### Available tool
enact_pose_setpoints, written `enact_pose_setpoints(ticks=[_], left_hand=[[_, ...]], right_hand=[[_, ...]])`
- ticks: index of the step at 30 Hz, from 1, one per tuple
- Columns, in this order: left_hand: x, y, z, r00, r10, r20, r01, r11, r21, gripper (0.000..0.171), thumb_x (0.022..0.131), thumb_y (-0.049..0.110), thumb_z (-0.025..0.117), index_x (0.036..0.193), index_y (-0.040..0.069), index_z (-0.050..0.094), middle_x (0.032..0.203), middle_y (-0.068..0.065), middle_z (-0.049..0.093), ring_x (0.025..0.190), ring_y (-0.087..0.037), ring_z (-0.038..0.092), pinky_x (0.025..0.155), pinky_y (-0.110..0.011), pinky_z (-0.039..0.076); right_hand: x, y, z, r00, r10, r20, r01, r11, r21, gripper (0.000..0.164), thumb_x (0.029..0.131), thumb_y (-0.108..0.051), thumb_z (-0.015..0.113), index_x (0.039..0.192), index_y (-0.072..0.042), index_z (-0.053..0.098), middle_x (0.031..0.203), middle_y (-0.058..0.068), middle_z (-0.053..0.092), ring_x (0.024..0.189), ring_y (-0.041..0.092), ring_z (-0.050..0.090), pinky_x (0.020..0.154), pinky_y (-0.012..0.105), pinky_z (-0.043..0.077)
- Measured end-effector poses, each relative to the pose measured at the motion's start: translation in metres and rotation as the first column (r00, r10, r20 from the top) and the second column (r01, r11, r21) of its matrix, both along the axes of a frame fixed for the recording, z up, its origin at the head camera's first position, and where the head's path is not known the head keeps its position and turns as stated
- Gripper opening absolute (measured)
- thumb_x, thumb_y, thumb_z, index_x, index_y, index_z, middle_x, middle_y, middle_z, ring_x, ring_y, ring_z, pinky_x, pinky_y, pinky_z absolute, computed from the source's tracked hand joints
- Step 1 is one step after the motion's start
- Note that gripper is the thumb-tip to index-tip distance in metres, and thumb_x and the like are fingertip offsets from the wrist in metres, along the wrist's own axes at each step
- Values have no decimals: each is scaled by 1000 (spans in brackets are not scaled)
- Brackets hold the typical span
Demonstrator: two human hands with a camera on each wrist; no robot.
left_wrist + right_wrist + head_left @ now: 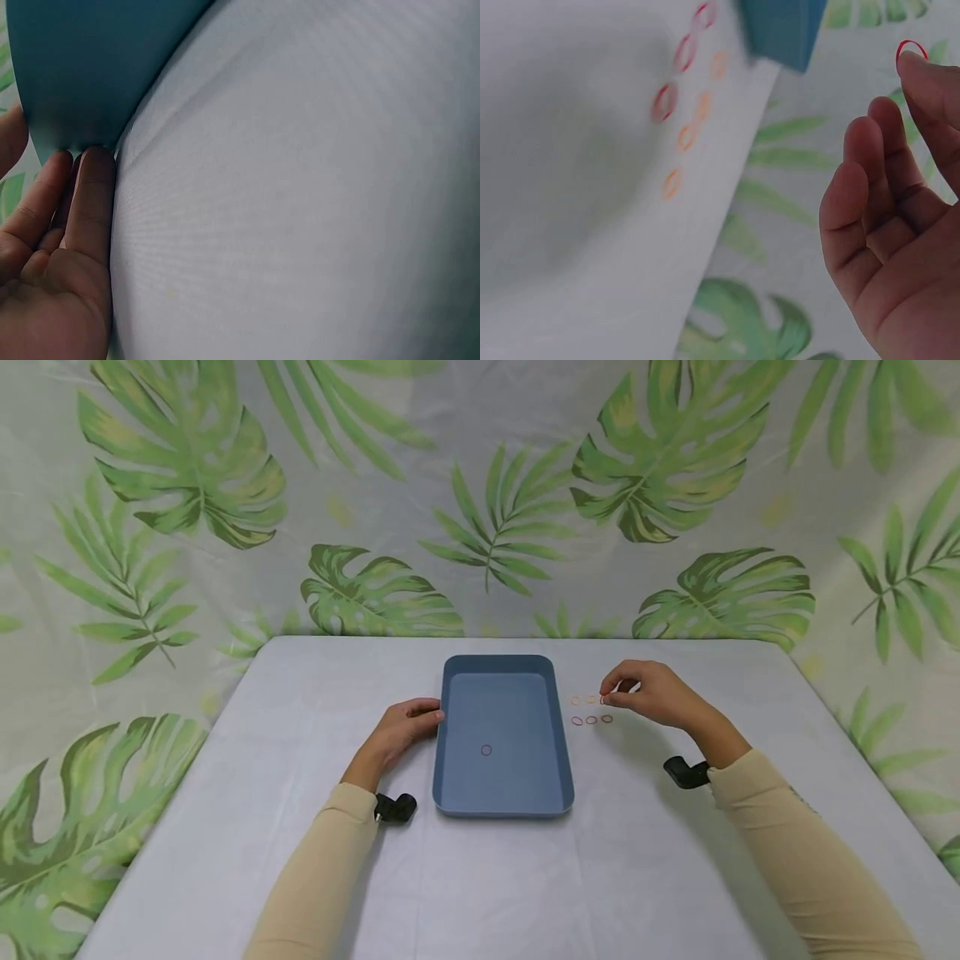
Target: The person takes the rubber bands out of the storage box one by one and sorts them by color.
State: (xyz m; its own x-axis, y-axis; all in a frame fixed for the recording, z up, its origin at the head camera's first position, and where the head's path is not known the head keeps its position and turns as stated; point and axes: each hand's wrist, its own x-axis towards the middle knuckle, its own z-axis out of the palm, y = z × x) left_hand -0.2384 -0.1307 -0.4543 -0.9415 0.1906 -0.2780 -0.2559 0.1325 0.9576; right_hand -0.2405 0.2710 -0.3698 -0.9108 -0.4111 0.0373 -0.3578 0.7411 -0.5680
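My left hand (401,729) touches the left side of a blue rectangular tray (437,777). In the left wrist view, its fingers (90,202) lie fairly straight against the tray's outer wall (90,67). To the right of the tray, my right hand (651,693) is raised above the table and pinches a small red rubber band (911,46) at the fingertips. Below and beside it, red rubber bands (592,720) and orange rubber bands (575,700) lie in two short rows. One dark red rubber band (486,750) lies on the tray's floor.
A white cloth covers the table (495,885). Behind it hangs a leaf-patterned curtain (517,602). Black wrist cameras sit at the left cuff (396,808) and right cuff (686,772).
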Motion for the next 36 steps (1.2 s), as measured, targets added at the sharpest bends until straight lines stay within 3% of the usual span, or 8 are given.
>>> enact_pose_setpoints(ticks=[16,27,36], left_hand=[[-2,0,-3,1000,9,-1,-9,1000,-14,49,96,17,64,142,4,53,145,-17,55,131,-27,55,113,-41,45],[-3,-1,-4,1000,5,-3,-5,1000,-9,49,95,17,66,141,4,53,145,-17,55,131,-28,55,113,-42,45],[-4,-1,-5,1000,7,-17,-7,1000,-11,48,95,16,65,140,3,55,142,-18,57,122,-21,60,111,-39,47]], right_hand=[[-14,39,-27,987,-129,96,122,990,69,11,92,-16,70,98,-8,73,99,11,71,87,20,59,73,29,47],[-22,41,-43,983,-138,120,130,989,75,9,90,-15,71,95,-7,73,93,8,71,81,18,56,68,28,45],[-22,38,-46,983,-142,120,131,987,96,11,90,-16,70,95,-7,73,92,9,70,81,17,56,67,27,44]])
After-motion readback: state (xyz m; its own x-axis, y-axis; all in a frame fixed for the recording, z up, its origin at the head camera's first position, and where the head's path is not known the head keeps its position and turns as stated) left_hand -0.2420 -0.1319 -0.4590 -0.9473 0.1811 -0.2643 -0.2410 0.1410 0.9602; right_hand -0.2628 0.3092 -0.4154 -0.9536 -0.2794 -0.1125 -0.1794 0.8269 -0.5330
